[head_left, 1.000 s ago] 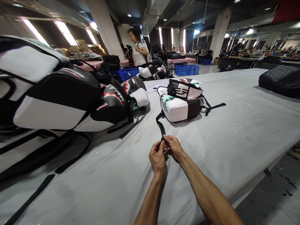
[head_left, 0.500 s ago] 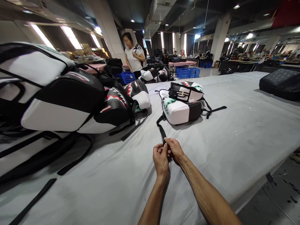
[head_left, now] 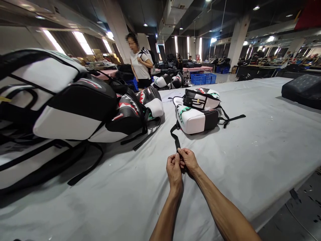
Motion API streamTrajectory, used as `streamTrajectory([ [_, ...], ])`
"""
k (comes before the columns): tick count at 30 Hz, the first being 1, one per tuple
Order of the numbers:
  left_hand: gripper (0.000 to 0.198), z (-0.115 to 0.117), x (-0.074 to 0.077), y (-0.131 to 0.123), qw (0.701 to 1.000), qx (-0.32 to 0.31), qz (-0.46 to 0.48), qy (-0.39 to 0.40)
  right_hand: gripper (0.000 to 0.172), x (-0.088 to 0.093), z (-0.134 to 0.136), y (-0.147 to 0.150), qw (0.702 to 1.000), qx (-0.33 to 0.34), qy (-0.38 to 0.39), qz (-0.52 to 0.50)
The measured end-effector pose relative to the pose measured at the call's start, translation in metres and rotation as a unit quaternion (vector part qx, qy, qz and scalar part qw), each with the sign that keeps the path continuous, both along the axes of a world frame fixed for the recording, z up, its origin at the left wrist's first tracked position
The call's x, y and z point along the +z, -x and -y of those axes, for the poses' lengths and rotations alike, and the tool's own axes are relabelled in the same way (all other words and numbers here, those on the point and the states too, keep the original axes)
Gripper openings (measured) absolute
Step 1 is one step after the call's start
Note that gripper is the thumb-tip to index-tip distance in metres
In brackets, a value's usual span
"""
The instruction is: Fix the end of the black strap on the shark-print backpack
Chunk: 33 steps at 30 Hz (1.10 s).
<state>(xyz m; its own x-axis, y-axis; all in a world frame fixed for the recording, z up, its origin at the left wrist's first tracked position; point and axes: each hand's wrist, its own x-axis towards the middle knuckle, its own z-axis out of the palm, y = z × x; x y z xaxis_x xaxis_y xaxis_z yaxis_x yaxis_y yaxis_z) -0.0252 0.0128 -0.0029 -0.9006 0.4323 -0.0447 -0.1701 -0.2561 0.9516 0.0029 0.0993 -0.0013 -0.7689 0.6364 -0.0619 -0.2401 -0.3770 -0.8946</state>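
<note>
Two hands, left (head_left: 174, 172) and right (head_left: 188, 160), clenched together and pinching the end of a black strap (head_left: 176, 139). The strap runs from them at 12 o'clock to a white-and-black shark-print backpack (head_left: 197, 120) lying on the grey tabletop (head_left: 250, 167), with a smaller shark-print bag (head_left: 202, 99) resting on it. Larger shark-print backpacks (head_left: 75, 107) lie at 10 o'clock; one standing co-worker (head_left: 139, 62) at 11 o'clock.
</note>
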Motion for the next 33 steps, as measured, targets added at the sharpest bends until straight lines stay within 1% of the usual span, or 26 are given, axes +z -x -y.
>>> streamTrajectory([
  [4, 0.066, 0.000, -0.002, 0.001, 1.000, -0.005, -0.002, 0.003, 0.065, 0.003, 0.002, -0.002, 1.000, -0.005, -0.005, 0.000],
  [7, 0.064, 0.001, -0.003, 0.003, 1.000, -0.004, -0.004, 0.023, 0.065, 0.005, 0.003, -0.002, 1.000, -0.006, 0.000, -0.002],
  [10, 0.063, 0.004, -0.002, 0.005, 0.999, 0.012, -0.007, 0.036, 0.064, 0.005, 0.006, 0.000, 1.000, 0.005, -0.005, -0.008],
  [14, 0.061, 0.008, -0.001, 0.007, 0.998, 0.044, -0.011, 0.051, 0.059, 0.004, 0.010, 0.002, 0.999, 0.016, -0.031, -0.015],
  [17, 0.061, 0.009, 0.001, 0.007, 0.997, 0.050, 0.001, 0.062, 0.055, 0.003, 0.012, 0.002, 0.999, 0.017, -0.039, -0.017],
  [22, 0.063, 0.007, 0.005, 0.003, 0.997, 0.047, -0.020, 0.050, 0.053, 0.004, 0.011, 0.002, 0.999, 0.007, -0.030, -0.019],
  [27, 0.065, 0.005, 0.009, -0.001, 0.998, 0.037, -0.040, 0.031, 0.053, 0.004, 0.008, 0.000, 1.000, -0.002, -0.022, 0.002],
  [33, 0.062, 0.003, 0.011, -0.005, 0.998, 0.036, -0.040, 0.021, 0.055, 0.004, 0.006, -0.002, 1.000, -0.006, -0.012, 0.016],
])
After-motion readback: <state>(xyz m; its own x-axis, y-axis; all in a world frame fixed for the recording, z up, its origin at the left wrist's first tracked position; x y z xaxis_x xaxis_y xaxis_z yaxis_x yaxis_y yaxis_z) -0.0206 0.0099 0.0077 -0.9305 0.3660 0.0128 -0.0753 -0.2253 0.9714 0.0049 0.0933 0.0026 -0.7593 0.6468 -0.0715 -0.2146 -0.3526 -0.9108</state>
